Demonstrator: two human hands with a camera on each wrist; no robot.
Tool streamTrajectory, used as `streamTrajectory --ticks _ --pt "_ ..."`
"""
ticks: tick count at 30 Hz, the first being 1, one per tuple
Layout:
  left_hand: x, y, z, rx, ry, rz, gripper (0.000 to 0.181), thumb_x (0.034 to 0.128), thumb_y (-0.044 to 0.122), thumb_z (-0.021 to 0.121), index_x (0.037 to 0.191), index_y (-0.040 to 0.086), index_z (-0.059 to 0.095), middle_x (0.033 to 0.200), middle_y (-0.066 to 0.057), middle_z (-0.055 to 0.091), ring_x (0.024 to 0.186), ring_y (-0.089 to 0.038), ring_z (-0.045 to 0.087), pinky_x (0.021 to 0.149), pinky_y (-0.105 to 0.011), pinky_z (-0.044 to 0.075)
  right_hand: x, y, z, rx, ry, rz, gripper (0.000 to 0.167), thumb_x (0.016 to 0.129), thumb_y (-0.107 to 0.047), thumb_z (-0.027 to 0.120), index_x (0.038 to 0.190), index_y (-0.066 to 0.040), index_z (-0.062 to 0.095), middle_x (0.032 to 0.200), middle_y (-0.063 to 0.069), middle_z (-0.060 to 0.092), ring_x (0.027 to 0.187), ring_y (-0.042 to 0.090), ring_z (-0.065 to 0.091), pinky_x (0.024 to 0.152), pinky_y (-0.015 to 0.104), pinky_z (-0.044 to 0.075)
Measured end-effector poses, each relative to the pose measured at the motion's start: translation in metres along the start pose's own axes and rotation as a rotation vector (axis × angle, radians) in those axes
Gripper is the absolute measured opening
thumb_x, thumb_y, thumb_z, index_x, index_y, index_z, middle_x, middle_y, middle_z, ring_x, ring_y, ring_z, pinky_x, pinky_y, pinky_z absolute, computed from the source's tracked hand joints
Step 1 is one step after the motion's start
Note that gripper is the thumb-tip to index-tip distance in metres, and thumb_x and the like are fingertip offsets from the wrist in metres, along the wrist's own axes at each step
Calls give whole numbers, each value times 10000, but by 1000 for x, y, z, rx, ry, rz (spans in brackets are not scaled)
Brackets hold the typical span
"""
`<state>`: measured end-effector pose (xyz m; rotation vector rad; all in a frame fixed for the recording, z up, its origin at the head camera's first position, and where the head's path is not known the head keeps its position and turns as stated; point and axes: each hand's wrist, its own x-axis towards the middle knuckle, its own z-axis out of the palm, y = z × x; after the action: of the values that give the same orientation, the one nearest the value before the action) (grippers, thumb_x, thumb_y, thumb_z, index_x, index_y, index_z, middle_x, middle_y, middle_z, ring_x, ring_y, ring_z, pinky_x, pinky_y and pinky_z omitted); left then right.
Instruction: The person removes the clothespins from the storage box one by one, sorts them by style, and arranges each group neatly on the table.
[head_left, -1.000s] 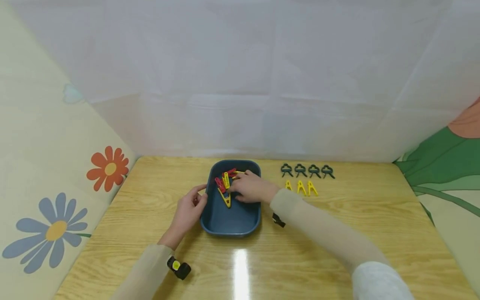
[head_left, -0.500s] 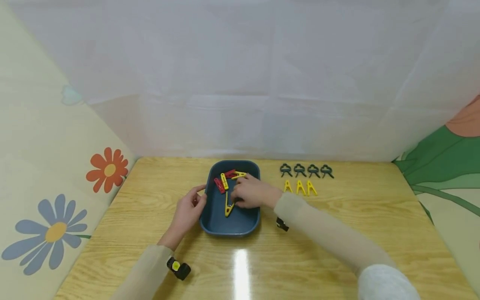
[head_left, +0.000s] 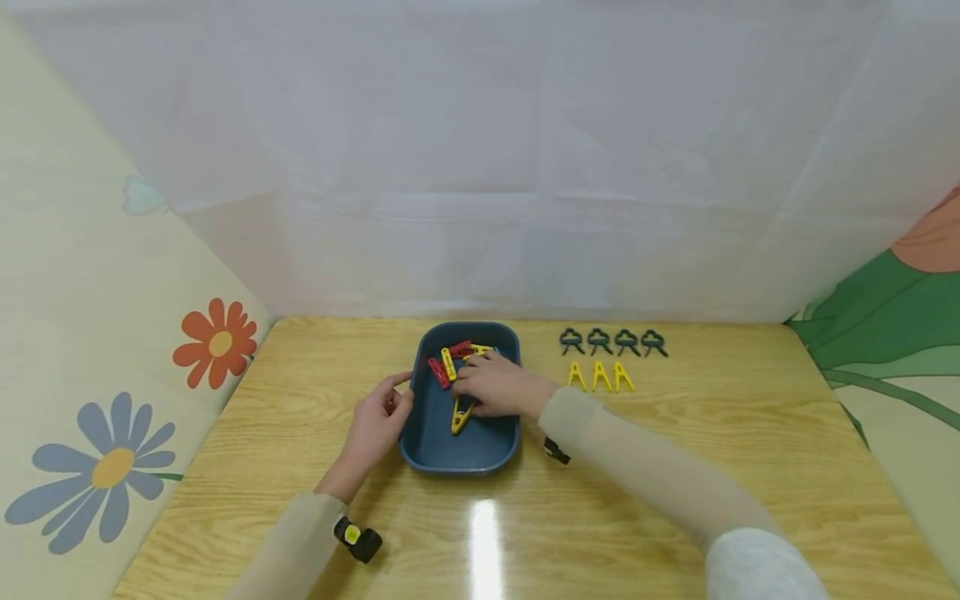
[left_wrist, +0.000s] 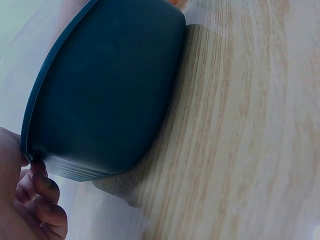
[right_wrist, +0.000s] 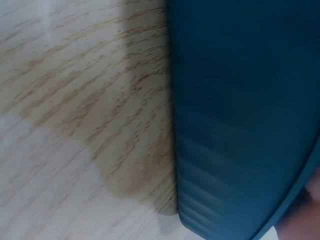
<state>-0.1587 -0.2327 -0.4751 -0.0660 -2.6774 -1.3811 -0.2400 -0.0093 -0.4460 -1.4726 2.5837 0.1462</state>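
Observation:
My left hand (head_left: 381, 418) holds the left rim of the dark blue tray (head_left: 459, 468), and in the left wrist view its thumb and curled fingers (left_wrist: 46, 192) pinch the rim of the tray (left_wrist: 105, 90). Over the tray's right side, my right hand (head_left: 497, 384) reaches in with its fingertips down among the clips. A yellow clip (head_left: 459, 419) lies just below those fingers, beside something dark; what they hold is hidden. Red clips (head_left: 438, 372) and a yellow clip (head_left: 448, 363) lie at the tray's upper left. Another yellow clip (head_left: 480, 350) is partly covered by the right hand.
Right of the tray on the wooden table (head_left: 675, 467), several dark clips (head_left: 598, 341) stand in a row, with three yellow clips (head_left: 601, 376) in a row below them. A white sheet (head_left: 480, 208) rises behind the table's back edge.
The right hand has shifted slightly within the tray. The yellow clip near its fingers has moved toward the tray's front and turned. The left hand keeps its place on the rim.

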Motion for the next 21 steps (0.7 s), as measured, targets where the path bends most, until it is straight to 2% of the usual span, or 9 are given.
streamTrajectory --ticks 9,21 --pt "0 1 -1 1 -4 -4 347 1043 87 586 1374 -8 626 762 -61 564 582 -94 471 529 -242 384 1 -4 -1 -22 15 -1 338 955 -361 769 1269 -253 705 1285 -34 658 1304 224 521 1104 449 414" --pt "0 -1 1 9 -5 -2 353 1039 90 587 1376 -12 619 757 -47 562 583 -121 473 517 -242 387 1 -7 2 -26 -21 8 345 961 -444 742 1243 -247 723 1246 -56 686 1234 195 550 1099 445 412"
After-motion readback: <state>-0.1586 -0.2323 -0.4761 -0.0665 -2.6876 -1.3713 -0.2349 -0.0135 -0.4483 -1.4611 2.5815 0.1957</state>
